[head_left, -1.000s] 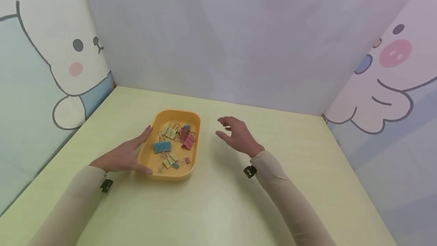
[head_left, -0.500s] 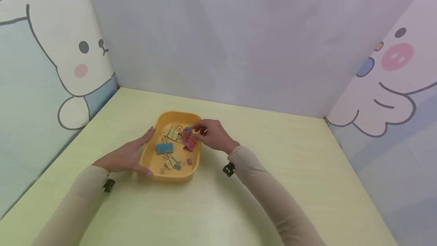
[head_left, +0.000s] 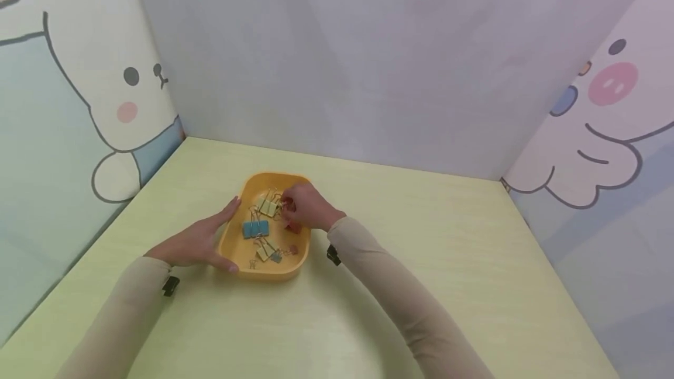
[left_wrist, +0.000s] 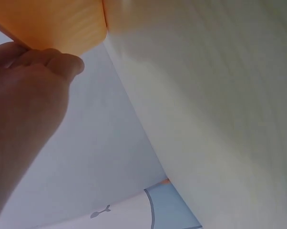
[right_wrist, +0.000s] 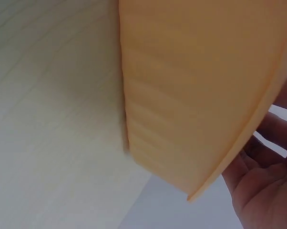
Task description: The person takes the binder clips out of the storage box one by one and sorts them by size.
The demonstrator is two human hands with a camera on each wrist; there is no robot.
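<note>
A yellow-orange tray (head_left: 268, 275) stands on the table with several binder clips in it. My left hand (head_left: 197, 243) spreads along the tray's left side, fingers at the rim and thumb at the near corner. Over the right rim reaches my right hand (head_left: 310, 206), its bent fingers and thumb down at a pink binder clip (head_left: 293, 227) that they partly cover. I cannot tell whether they pinch it. Left of these fingers lie a yellow binder clip (head_left: 268, 207) and a blue binder clip (head_left: 255, 228). In the right wrist view, the tray wall (right_wrist: 191, 86) hides the fingertips.
Nearer the tray's front lie another yellow binder clip (head_left: 265, 251), a small teal clip (head_left: 276, 257) and a small pink clip (head_left: 293, 249). A pale wooden table (head_left: 421, 238) meets a plain back wall (head_left: 342, 75); cartoon-printed panels flank both sides.
My right hand has moved left from beside the tray, over its right rim and down among the clips. The left hand has stayed at the tray's left side.
</note>
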